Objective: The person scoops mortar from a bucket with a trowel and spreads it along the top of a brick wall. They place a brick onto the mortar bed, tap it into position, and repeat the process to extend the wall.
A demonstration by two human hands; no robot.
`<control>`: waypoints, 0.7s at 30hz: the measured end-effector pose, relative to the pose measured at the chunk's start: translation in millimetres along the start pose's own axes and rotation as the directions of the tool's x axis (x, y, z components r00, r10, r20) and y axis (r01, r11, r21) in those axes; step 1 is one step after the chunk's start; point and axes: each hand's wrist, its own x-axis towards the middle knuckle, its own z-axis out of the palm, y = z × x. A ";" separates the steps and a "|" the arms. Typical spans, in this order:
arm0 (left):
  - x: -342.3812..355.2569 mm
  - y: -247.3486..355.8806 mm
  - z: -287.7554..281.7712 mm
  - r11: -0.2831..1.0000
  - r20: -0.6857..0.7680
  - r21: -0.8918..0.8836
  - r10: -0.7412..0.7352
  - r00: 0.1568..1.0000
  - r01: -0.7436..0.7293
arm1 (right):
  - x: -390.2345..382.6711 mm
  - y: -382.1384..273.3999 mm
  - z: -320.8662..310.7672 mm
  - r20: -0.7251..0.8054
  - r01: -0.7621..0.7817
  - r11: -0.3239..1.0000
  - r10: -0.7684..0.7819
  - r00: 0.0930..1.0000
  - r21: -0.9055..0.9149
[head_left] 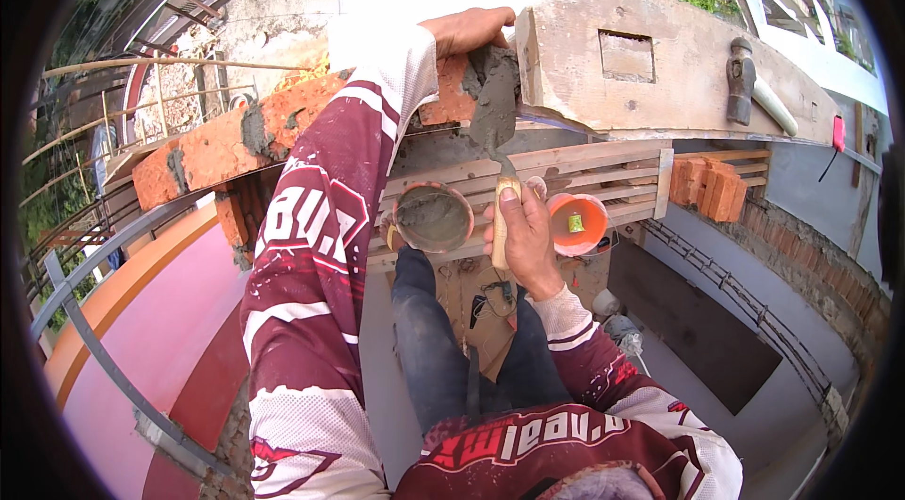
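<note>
In my right hand (528, 238) is a trowel (507, 217), its wooden handle wrapped by my fingers. The trowel's blade points away from me, coated in grey mortar (493, 104). It lies at the gap between the red brick course (448, 106) and the end of a pale concrete beam (584, 57). My left hand (468, 31) reaches over the top of the bricks, back upward, fingers stretched toward the beam end; the undersides of its fingers are hidden. Below the wall sits a bucket of wet mortar (433, 217), with an orange bucket (577, 225) to its right.
A hammer (743, 83) rests on the beam. Wooden planks (603, 187) run beneath the wall, and loose bricks (709, 187) are stacked at right. A curved metal rail (85, 321) stands at left. Far below my legs lies a lower floor with cables (492, 302).
</note>
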 end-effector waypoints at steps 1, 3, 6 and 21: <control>0.3 -2.0 1.6 0.999 -0.014 0.033 0.040 0.999 -0.040 | 1.3 1.4 -1.7 0.022 0.052 0.998 -0.053 0.998 0.027; 4.7 -5.1 5.4 0.961 -0.019 0.252 0.121 0.992 -0.113 | -18.3 13.0 -8.2 -0.022 0.066 0.996 -0.067 0.997 -0.058; 8.7 -11.2 8.6 0.865 0.027 0.477 0.163 0.986 -0.156 | -65.7 52.8 -30.2 0.026 0.108 0.970 -0.105 0.994 -0.220; -88.0 9.0 11.8 0.727 -0.214 0.630 0.502 0.838 -0.274 | 38.1 265.1 -58.6 0.112 0.084 0.097 0.333 0.936 -0.992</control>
